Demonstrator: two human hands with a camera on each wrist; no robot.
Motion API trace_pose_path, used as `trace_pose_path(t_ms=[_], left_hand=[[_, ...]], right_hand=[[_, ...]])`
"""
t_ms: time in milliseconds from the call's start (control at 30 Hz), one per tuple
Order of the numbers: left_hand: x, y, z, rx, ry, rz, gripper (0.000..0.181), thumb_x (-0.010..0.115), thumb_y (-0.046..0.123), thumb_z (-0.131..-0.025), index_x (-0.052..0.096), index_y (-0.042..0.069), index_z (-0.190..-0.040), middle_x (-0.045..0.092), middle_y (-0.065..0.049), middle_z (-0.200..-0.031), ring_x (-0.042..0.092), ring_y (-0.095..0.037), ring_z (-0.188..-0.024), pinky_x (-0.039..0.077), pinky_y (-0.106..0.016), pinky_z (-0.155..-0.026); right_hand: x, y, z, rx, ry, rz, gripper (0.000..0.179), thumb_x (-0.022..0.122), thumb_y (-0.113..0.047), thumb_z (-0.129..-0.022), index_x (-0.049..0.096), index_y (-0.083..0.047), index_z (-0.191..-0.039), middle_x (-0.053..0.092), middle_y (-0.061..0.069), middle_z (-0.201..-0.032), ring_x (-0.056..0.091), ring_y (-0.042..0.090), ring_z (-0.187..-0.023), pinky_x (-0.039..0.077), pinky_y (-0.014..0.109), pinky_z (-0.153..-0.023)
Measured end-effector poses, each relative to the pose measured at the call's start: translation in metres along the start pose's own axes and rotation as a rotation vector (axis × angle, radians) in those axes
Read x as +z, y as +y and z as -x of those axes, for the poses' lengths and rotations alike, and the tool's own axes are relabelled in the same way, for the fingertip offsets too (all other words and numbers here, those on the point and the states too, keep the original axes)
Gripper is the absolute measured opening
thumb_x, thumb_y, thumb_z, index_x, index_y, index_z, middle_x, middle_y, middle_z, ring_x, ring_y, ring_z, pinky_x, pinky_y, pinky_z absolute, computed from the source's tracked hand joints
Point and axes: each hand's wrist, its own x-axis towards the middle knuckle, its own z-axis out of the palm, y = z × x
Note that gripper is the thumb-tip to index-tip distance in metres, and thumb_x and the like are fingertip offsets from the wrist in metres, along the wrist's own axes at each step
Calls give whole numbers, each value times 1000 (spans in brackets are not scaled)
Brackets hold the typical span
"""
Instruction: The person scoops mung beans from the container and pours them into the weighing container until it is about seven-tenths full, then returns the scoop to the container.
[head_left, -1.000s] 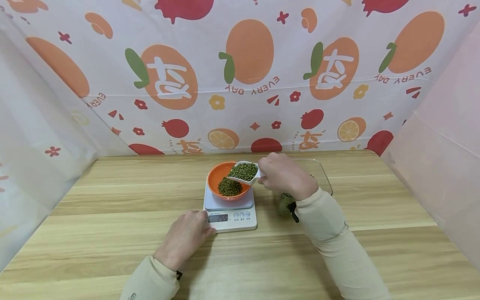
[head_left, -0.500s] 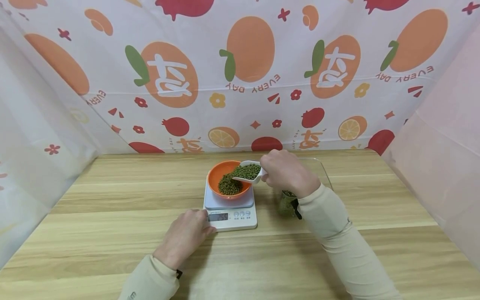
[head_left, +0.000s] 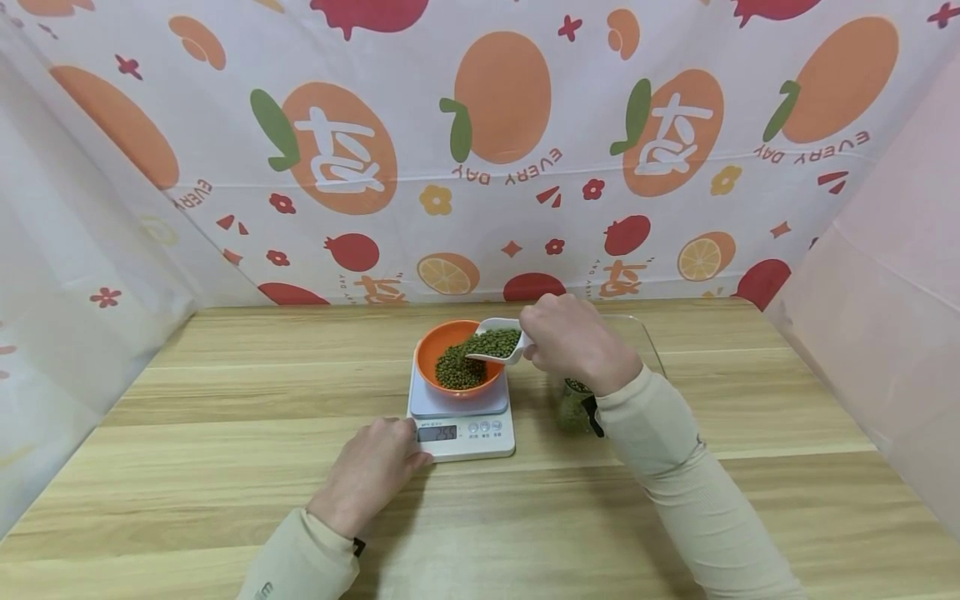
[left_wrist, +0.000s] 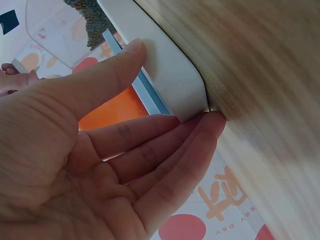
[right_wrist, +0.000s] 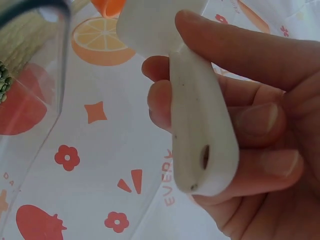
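Note:
My right hand (head_left: 573, 342) grips the handle of a white scoop (right_wrist: 200, 120), fingers wrapped round it and thumb along its neck. The scoop is filled with green mung beans (head_left: 495, 342), and its lip tilts down over an orange bowl (head_left: 431, 354). A heap of mung beans lies in the bowl, meeting those at the lip in the head view. Beneath the bowl is a white kitchen scale (head_left: 472, 447), its display reading about 255. My left hand (head_left: 372, 471) holds the scale's near left corner, thumb on the front edge (left_wrist: 165, 65) and fingertips along the side.
Right of the scale, partly behind my right forearm, stands a clear container (head_left: 573, 412) holding more mung beans. Its transparent rim (head_left: 648, 342) reaches further back. A fruit-print cloth (head_left: 495, 208) hangs along the back of the wooden table (head_left: 262, 400).
The scoop has shifted slightly right and its lip has tipped down, with beans now at the lip running into the heap. My left hand stays on the scale.

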Motion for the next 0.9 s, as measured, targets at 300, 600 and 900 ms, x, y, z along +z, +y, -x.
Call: trace_pose_path(t_ms=[300,600,900], left_hand=[[-1,0,-1,-9,-23,-13,24,88,12,-77,70,-2,-85,61,-5,-68,46,-14,-56,46,-31,-50],[-1,0,0,-9,-14,-10,24,88,11,-77,70,-2,-84,60,-6,-68,48,-14,-56,47,-32,-50],[-1,0,0,-5,-15,-2,24,88,11,-77,70,-3,-86,61,-6,-69,48,-13,-56,46,-31,-50]], right_hand=[[-2,-2,1,-3,32,47,16,82,-11,-87,70,-2,-81,49,0,-60,44,16,-57,34,25,-51],[-4,-3,0,-11,70,81,19,82,-11,-86,67,-3,-78,40,-2,-59,38,15,-57,31,25,-49],[-5,-7,0,-9,89,131,23,83,-12,-85,65,-6,-73,34,-3,-58,35,14,-56,28,25,-48]])
